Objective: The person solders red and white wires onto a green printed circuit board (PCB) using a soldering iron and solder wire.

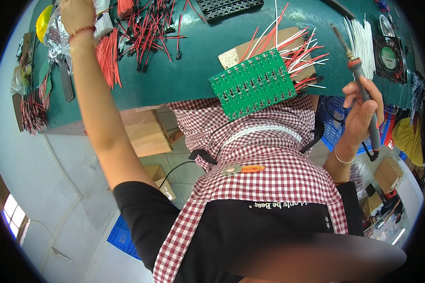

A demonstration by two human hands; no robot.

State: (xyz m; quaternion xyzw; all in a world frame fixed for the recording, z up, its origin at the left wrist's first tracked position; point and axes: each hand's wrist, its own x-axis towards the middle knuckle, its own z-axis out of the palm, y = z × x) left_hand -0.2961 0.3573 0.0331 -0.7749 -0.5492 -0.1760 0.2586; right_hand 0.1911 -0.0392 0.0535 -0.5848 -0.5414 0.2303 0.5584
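Note:
My right hand [361, 111] is wrapped around the handle of a soldering iron [358, 70], whose metal tip points up and away over the table. My left hand [78, 18] reaches to the far left, beside a clear plastic bag [59, 35] and white wires [102, 26]; its fingers are at the picture's edge and do not show clearly. Between my arms, a green circuit board panel [252, 85] lies tilted at the table's near edge, partly on a piece of cardboard [243, 49]. Red and white wires [302, 59] stick out along its far and right sides.
The green table [193, 70] carries red wires with black connectors [146, 35], a red wire bundle [109, 59], a black perforated tray [229, 8] and white wires [362, 45]. A black fan-like unit [390, 59] stands at right. Below are a blue crate [330, 118] and a cardboard box [148, 134].

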